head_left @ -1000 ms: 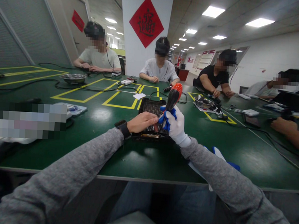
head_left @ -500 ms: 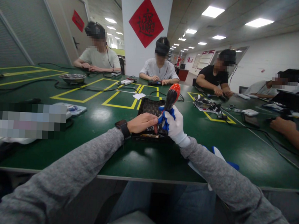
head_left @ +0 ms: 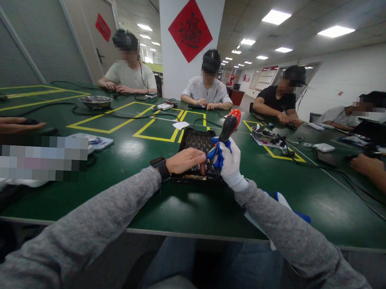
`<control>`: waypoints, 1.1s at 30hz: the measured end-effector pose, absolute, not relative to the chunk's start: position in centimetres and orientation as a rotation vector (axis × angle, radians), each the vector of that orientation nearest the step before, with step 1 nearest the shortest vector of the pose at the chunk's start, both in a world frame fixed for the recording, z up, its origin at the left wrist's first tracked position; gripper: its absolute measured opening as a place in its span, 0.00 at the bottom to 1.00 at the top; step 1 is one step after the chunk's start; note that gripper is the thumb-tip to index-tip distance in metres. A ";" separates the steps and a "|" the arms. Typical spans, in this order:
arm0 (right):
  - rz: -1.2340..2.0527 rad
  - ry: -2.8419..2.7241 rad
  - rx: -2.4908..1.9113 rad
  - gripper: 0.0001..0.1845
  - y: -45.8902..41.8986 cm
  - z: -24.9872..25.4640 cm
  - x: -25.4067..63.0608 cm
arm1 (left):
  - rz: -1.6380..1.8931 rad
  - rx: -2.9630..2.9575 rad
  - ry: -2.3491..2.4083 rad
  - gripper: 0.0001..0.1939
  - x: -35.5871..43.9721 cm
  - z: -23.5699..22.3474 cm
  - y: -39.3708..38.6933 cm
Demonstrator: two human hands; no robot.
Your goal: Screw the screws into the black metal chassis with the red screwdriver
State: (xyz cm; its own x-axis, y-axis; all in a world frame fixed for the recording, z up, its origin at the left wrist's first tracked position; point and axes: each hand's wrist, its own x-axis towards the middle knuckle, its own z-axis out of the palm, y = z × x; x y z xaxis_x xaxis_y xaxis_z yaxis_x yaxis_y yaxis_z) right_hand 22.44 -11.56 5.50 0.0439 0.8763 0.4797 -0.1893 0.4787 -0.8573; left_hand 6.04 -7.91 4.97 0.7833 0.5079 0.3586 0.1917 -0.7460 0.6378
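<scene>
Gloved right hand (head_left: 228,160) is gripping a red-and-black tool (head_left: 230,125), handle upward, above the open black case (head_left: 177,179). Case is sitting near the middle of the tabletop (head_left: 182,217)'s near edge. Bare left hand (head_left: 186,160) is reaching over the case, fingertips close to the right hand; cannot tell whether they are pinching anything.

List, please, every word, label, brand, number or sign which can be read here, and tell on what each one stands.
"招財進寶", probably, merged into one black character: on the red diamond on the pillar.
Red door sign: too blurred to read.
Wall boards: too small to read.
Red-and-black tool handle and black case: no readable text.
</scene>
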 end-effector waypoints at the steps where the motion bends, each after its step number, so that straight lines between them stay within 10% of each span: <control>1: 0.922 -1.250 -0.707 0.14 -11.5 5.5 22.4 | 0.709 2.390 0.515 0.34 6.0 5.0 -7.9; 33: 0.858 -1.109 -0.750 0.14 -11.5 6.3 22.7 | 0.822 2.323 0.629 0.29 6.6 5.9 -7.8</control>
